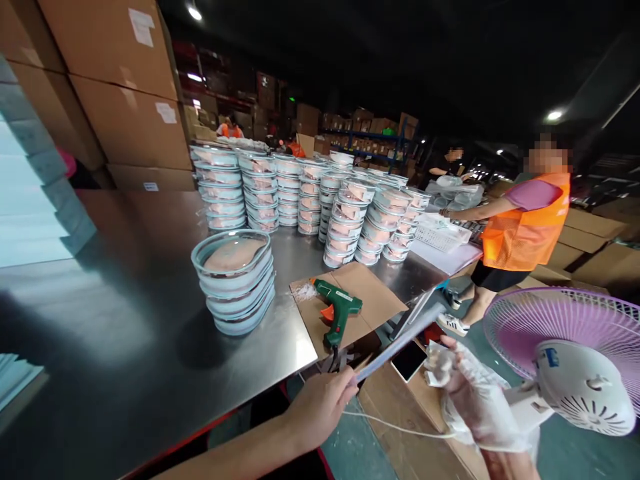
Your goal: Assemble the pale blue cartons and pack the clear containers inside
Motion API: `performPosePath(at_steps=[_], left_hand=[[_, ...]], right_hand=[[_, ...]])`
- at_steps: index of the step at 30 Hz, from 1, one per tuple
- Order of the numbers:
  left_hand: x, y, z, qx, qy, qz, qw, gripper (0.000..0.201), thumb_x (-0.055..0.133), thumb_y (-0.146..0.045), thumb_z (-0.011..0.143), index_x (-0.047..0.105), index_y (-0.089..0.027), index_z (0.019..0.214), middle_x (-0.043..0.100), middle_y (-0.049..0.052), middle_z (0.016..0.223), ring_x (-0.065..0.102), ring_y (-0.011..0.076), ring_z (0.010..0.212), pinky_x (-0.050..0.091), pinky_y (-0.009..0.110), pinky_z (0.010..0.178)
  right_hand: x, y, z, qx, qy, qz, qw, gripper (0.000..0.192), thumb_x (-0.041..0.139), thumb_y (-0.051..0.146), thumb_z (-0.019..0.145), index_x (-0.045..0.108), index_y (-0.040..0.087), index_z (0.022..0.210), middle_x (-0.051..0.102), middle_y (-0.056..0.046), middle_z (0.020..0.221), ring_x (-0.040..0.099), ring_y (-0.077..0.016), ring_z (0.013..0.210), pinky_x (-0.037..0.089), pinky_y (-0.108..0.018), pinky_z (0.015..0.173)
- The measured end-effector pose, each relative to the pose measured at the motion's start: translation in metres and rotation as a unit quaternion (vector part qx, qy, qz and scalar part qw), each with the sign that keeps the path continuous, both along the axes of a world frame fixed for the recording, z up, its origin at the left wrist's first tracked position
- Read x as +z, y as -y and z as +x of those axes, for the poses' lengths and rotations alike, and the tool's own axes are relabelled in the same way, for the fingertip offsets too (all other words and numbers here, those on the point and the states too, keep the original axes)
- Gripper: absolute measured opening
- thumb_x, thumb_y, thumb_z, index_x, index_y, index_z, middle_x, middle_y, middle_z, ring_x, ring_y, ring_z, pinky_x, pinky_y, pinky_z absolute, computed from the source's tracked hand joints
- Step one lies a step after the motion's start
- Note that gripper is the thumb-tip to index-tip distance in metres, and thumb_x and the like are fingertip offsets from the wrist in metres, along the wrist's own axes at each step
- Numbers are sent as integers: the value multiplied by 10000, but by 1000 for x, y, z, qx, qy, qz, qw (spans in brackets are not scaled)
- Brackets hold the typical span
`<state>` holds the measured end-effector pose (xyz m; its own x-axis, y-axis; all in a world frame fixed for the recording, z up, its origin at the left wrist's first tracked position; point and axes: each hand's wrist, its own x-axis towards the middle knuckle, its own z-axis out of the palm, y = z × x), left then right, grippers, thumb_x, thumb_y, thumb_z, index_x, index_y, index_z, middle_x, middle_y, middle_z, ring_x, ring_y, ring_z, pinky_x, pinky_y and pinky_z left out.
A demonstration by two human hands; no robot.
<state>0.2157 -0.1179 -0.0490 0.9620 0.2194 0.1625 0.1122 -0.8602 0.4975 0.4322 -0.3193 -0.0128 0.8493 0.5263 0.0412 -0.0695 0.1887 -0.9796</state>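
My left hand (323,405) is bare and closed on the near end of a thin, flat pale sheet (400,342), seen nearly edge-on, slanting up to the right. My right hand (473,393), in a whitish, see-through glove, is raised below the sheet's far end and apart from it. Its fingers look loosely apart, though somewhat blurred. Just beyond the sheet, a green glue gun (339,308) with an orange trigger lies on a piece of cardboard (375,293). Left of that stands a stack of round, clear-lidded containers (235,283) with pale blue sides.
More container stacks (345,223) line the back of the metal table (145,313). A purple fan (583,373) stands close on my right, near a phone (409,361). A person in an orange vest (525,223) is beyond it. Large cartons (115,87) rise at the left.
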Motion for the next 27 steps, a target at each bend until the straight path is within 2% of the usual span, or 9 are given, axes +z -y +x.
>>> performPosePath(at_steps=[4, 6, 8, 10, 12, 15, 20, 23, 27], left_hand=[[-13, 13, 13, 34, -26, -75, 996, 279, 342, -120, 1066, 593, -201, 975, 729, -37, 596, 713, 124, 461, 444, 152, 420], [-19, 22, 21, 53, -37, -73, 995, 216, 413, -134, 1035, 620, -191, 1010, 787, 34, 714, 771, 188, 579, 496, 202, 473], [-21, 31, 30, 53, -51, -53, 996, 145, 524, -166, 985, 664, -174, 1022, 819, 120, 838, 808, 289, 733, 559, 289, 562], [-17, 33, 39, 19, -64, -28, 997, 82, 671, -244, 907, 705, -179, 942, 822, 142, 841, 804, 351, 769, 578, 339, 588], [-6, 23, 46, -24, -64, -2, 998, 139, 767, -331, 844, 716, -202, 851, 812, 102, 786, 794, 337, 735, 584, 335, 593], [16, -17, 64, -28, -27, 52, 998, 140, 673, -322, 944, 720, -196, 980, 796, 117, 983, 769, 322, 920, 607, 393, 785], [29, -92, 121, -40, -4, 135, 990, 456, 731, -229, 905, 600, -134, 1332, 614, 188, 1445, 427, 373, 1474, 329, 596, 1207], [18, -112, 152, -61, -38, 159, 985, 397, 769, -311, 905, 667, -157, 1256, 670, 130, 1386, 452, 356, 1463, 306, 639, 1209], [8, -116, 165, -42, -58, 187, 980, 296, 711, -382, 964, 709, -161, 1160, 702, 104, 1306, 574, 326, 1341, 394, 617, 1153]], right_hand=[[-10, -54, -22, 29, -31, 6, 999, 638, 895, 614, 640, 688, 264, 1132, 763, -46, 918, 711, -185, 744, 581, -301, 666], [-17, -76, -30, 35, -21, 3, 999, 715, 859, 645, 678, 620, 268, 1236, 768, -83, 1076, 738, -221, 851, 604, -358, 752], [-21, -93, -32, 34, 7, -5, 999, 757, 804, 665, 733, 569, 258, 1327, 761, -79, 1056, 729, -215, 804, 605, -372, 736], [-22, -105, -25, 27, 51, -23, 998, 739, 730, 671, 803, 550, 247, 1381, 740, -37, 905, 678, -181, 666, 578, -335, 631], [-20, -112, -5, 17, 111, -48, 993, 693, 671, 681, 838, 581, 243, 1367, 708, -14, 820, 634, -171, 620, 547, -315, 583], [-16, -117, 41, 9, 226, -94, 970, 583, 675, 693, 787, 715, 225, 1132, 723, -64, 901, 663, -222, 780, 564, -364, 726], [-27, -128, 100, 76, 423, -225, 874, 273, 691, 480, 775, 690, 239, 645, 635, -49, 709, 594, -215, 679, 474, -351, 672], [-43, -140, 108, 114, 514, -288, 800, 225, 623, 315, 860, 660, 217, 661, 611, -22, 713, 562, -185, 665, 429, -319, 646], [-58, -153, 110, 125, 590, -337, 723, 205, 593, 216, 963, 644, 180, 768, 627, 1, 795, 582, -160, 742, 468, -314, 720]])
